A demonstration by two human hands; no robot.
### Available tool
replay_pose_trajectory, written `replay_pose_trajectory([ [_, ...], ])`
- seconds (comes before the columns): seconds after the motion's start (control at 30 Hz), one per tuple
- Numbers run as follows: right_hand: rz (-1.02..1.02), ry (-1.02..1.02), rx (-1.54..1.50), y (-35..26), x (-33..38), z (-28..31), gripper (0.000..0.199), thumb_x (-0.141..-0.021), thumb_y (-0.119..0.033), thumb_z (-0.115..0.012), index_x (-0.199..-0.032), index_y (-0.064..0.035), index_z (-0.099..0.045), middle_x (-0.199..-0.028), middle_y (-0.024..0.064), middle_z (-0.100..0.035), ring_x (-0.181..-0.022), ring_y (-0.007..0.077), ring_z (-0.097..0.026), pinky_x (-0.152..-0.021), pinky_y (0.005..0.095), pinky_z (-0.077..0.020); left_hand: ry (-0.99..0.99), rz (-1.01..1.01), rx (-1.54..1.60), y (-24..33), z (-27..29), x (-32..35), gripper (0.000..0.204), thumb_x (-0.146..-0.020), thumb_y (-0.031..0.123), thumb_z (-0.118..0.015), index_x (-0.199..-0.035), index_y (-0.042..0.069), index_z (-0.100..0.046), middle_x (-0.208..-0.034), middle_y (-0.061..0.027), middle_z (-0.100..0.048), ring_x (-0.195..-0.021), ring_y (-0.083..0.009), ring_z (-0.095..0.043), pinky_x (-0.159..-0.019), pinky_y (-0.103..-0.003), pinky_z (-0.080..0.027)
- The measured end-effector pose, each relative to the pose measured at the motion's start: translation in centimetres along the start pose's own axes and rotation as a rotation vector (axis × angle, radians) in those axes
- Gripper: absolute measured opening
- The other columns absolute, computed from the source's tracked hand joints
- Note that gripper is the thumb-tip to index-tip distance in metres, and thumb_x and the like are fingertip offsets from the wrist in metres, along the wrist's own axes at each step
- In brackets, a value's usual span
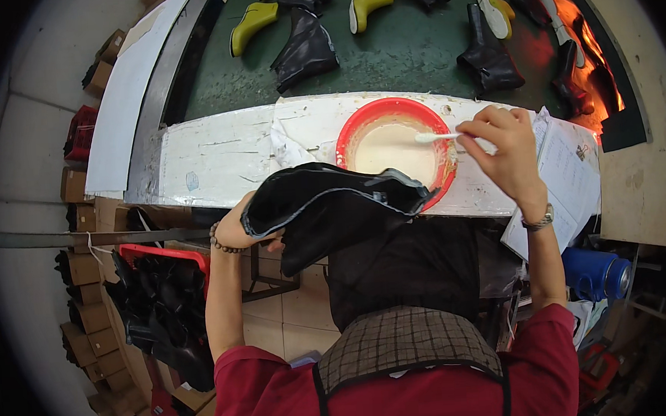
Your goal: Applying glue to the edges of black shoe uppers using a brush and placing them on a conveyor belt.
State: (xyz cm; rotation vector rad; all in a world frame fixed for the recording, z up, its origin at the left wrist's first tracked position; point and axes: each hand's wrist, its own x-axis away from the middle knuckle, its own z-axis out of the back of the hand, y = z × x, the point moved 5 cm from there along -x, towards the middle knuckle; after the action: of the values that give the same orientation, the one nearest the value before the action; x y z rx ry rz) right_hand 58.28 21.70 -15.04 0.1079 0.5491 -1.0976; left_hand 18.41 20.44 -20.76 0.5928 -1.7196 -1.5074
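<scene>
Worktop (219,155) in white, a black boot (334,227) at its near edge, a red bowl (386,105) upon it.
The boot slants across the bowl's near rim in this view; whether they touch, I cannot tell. Cream-coloured liquid (379,158) lies in the bowl. The left hand (233,225) grips the boot at its left end, while the right hand (506,148) pinches a small pale brush (437,137) over the bowl's right side.
</scene>
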Motion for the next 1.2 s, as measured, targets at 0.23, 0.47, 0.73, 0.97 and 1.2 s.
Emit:
replay_pose_trajectory([
  [0.23,0.157,0.075,-0.495,-3.6,-3.9,3.4,0.024,-0.074,-0.017,-0.086,-0.097,-0.0153,-0.079,-0.085,-0.0022,-0.066,-0.08,0.0132,-0.059,-0.082,0.0319,-0.036,-0.339,0.148,0.202,0.3,-3.2,-2.3,0.032,-0.088,0.002,-0.071,-0.112,-0.007,-0.051,-0.068,-0.0095,-0.059,-0.055,-0.0209,-0.065,-0.05,-0.036,-0.054],
  [0.47,0.305,0.066,-0.573,-4.6,-4.8,3.5,0.027,-0.069,-0.018,-0.088,-0.095,-0.0141,-0.08,-0.084,-0.0014,-0.064,-0.078,0.0141,-0.056,-0.082,0.0331,-0.0363,-0.304,-0.005,0.143,1.8,-3.5,-2.5,0.042,-0.087,-0.007,-0.064,-0.126,-0.009,-0.048,-0.075,-0.0147,-0.065,-0.054,-0.0238,-0.066,-0.049,-0.036,-0.055],
  [0.73,0.171,0.025,-0.58,-1.8,-1.4,3.8,0.023,-0.07,-0.019,-0.088,-0.092,-0.0142,-0.081,-0.082,-0.0022,-0.065,-0.077,0.0133,-0.056,-0.081,0.0342,-0.034,-0.243,-0.221,-0.343,1.3,-2.1,-2.1,0.055,-0.083,-0.009,-0.066,-0.135,-0.008,-0.049,-0.087,-0.0164,-0.071,-0.06,-0.0202,-0.068,-0.054,-0.034,-0.057],
  [0.97,0.279,-0.021,-0.559,-3.5,-4.1,3.7,0.021,-0.073,-0.021,-0.087,-0.092,-0.0147,-0.081,-0.078,-0.0027,-0.064,-0.072,0.0128,-0.054,-0.08,0.0339,-0.0343,-0.466,0.002,0.016,1.8,-6.3,-4.3,0.059,-0.082,-0.006,-0.067,-0.136,-0.01,-0.042,-0.076,-0.0121,-0.068,-0.06,-0.0208,-0.069,-0.052,-0.033,-0.058],
  [1.2,0.483,-0.003,-0.573,-6.6,-7.1,3.2,0.019,-0.074,-0.022,-0.087,-0.091,-0.0158,-0.08,-0.084,-0.0039,-0.065,-0.072,0.0114,-0.055,-0.082,0.0344,-0.0333,-0.596,0.393,0.377,-0.1,-10.5,-4.3,0.051,-0.085,-0.013,-0.058,-0.134,-0.011,-0.042,-0.083,-0.0198,-0.066,-0.053,-0.0252,-0.066,-0.044,-0.035,-0.054],
])
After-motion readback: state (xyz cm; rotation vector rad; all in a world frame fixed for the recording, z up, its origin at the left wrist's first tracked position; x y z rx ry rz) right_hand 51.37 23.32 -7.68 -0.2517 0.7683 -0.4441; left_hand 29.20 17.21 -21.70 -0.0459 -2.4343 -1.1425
